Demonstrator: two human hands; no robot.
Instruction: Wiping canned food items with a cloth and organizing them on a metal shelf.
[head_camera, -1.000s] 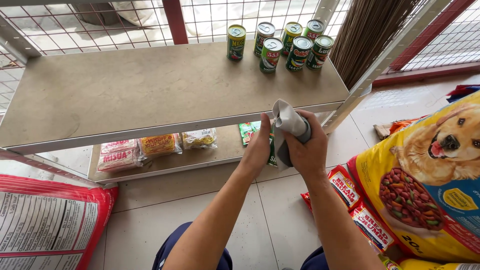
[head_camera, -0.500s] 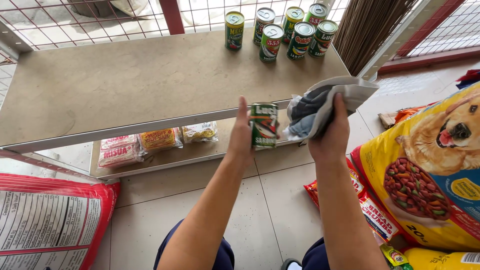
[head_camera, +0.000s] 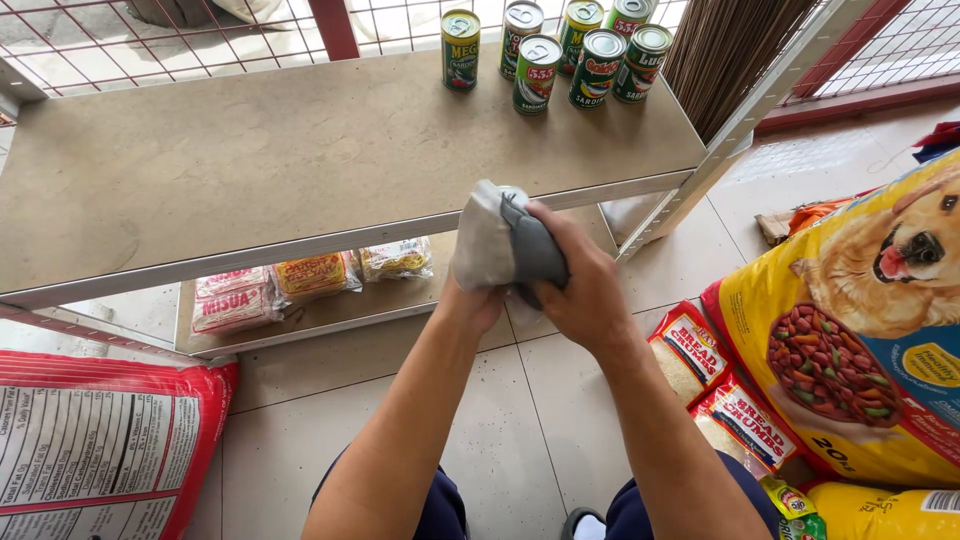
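Cloth under right-hand fingers

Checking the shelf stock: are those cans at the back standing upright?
Upright: all six cans stand on the shelf, round tops facing up.

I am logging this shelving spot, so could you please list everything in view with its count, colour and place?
Tins: six, mostly green labels, upright at the back right of the top shelf.
Top shelf: one, beige, metal-framed.
Noodle packets: three, red, orange and yellow, on the lower shelf.
Pet food bag: one, yellow, on the floor at right.
Breadcrumb packets: two, red, beside that bag.
Sack: one, red and white, lower left.
Broom bristles: one bundle, brown, by the shelf post.
Cloth: one, grey, wrapped round a tin that is mostly hidden.
Left hand: under the cloth.
Right hand: gripping the cloth.
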